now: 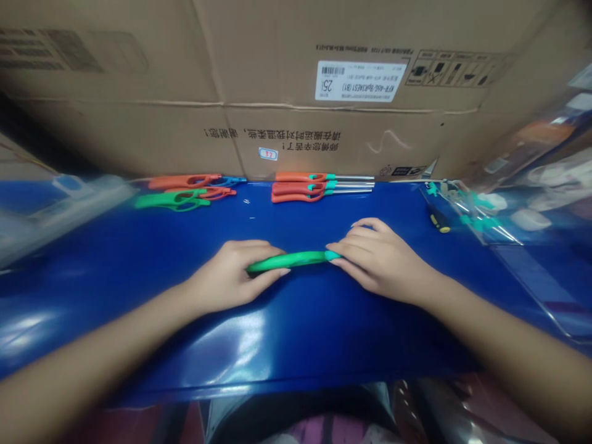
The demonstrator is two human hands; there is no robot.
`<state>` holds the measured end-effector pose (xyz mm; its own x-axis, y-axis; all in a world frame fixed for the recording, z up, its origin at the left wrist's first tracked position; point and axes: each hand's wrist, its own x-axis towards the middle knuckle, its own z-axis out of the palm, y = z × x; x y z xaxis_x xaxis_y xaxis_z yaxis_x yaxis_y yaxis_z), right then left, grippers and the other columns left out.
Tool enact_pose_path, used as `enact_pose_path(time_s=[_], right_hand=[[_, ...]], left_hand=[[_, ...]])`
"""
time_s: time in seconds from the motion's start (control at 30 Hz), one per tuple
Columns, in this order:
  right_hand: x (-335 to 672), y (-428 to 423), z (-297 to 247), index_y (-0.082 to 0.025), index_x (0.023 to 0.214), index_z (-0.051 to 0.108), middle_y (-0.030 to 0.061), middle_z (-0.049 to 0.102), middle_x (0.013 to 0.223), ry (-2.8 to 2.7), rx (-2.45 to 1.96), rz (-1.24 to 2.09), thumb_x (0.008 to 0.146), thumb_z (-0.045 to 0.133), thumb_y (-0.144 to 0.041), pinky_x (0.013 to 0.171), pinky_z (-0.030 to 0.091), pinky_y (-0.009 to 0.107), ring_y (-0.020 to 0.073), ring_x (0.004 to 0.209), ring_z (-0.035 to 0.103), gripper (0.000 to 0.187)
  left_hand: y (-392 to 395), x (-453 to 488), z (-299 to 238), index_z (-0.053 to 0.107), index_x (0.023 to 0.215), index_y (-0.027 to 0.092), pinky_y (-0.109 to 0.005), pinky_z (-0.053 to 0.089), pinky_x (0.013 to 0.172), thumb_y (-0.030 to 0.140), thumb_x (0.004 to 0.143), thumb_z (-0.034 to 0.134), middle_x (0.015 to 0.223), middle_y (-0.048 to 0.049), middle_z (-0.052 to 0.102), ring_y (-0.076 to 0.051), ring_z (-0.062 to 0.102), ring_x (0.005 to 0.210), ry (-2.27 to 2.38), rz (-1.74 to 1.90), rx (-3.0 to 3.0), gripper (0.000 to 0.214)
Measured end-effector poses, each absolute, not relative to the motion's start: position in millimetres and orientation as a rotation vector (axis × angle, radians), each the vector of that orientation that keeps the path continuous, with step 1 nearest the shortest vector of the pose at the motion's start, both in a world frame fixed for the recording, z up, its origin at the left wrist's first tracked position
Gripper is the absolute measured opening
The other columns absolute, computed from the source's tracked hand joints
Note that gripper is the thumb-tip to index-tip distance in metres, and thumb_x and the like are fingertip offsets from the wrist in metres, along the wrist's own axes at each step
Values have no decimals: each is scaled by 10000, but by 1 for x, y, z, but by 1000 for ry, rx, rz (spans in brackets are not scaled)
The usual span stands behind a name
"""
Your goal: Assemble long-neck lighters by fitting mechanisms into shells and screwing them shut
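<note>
Over the middle of the blue table, a green stick lighter (291,261) lies level between my two hands. My left hand (235,274) is closed around its left end, thumb along the near side. At the other end, the fingers of my right hand (374,256) pinch the teal collar (332,254); any metal tube beyond it is hidden by the hand. Behind my hands, several orange lighters (298,190) with metal tubes are stacked together. To their left are green lighter handles (171,200) and orange lighter handles (185,181), without metal tubes.
A tall cardboard box (277,74) walls off the table's back edge. On the right lie a black and yellow tool (438,220) and a clear bag with teal parts (481,209). A translucent container (69,216) stands at left. The blue table's front edge (259,390) is near my body.
</note>
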<state>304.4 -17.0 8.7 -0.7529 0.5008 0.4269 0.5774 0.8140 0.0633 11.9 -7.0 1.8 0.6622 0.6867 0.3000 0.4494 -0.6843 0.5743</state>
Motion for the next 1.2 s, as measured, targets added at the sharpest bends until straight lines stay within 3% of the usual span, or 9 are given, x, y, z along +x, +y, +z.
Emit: enact_pose_path(time_s=[0.2, 0.3, 0.57, 0.8, 1.0, 1.2], right_hand=[[306, -14, 6, -136, 1052, 689, 73, 753, 943, -2588, -737, -70, 1014, 516, -241, 835, 465, 367, 197, 845, 631, 206], [305, -15, 3, -143, 1038, 680, 79, 727, 913, -2558, -790, 48, 1019, 494, -247, 785, 455, 347, 190, 827, 606, 213], [300, -20, -6, -129, 1025, 658, 75, 672, 852, -2619, -765, 204, 1015, 465, -221, 786, 429, 347, 189, 795, 544, 215], [299, -17, -5, -174, 983, 613, 63, 663, 903, -2594, -923, 318, 1000, 512, -245, 818, 436, 361, 202, 856, 575, 124], [305, -5, -11, -204, 942, 533, 43, 633, 905, -2432, -1090, 346, 944, 590, -223, 704, 458, 311, 181, 791, 584, 60], [317, 7, -12, -209, 922, 522, 32, 611, 911, -2342, -1169, 315, 913, 627, -231, 688, 456, 291, 170, 782, 575, 107]], left_hand=[[-15, 21, 6, 691, 764, 140, -181, 364, 434, 436, 910, 663, 566, 15, 608, -74, 472, 454, 1005, 491, 1776, 332], [-18, 23, 7, 662, 730, 131, -174, 293, 392, 456, 911, 653, 532, 23, 568, -56, 392, 410, 966, 468, 1685, 372], [-29, 20, 4, 723, 904, 155, -216, 371, 519, 306, 939, 628, 624, 21, 599, -89, 491, 527, 889, 630, 2365, 182], [-25, 18, -2, 682, 1124, 162, -247, 505, 673, 269, 992, 540, 891, -55, 704, -150, 656, 755, 851, 629, 2612, 222], [-11, 19, -2, 604, 1282, 229, -312, 530, 783, 405, 984, 548, 1099, -72, 637, -205, 651, 914, 1102, 511, 2641, 351], [-3, 13, -1, 612, 1266, 226, -287, 500, 701, 457, 970, 568, 1054, -56, 624, -174, 616, 814, 1190, 594, 2546, 378]])
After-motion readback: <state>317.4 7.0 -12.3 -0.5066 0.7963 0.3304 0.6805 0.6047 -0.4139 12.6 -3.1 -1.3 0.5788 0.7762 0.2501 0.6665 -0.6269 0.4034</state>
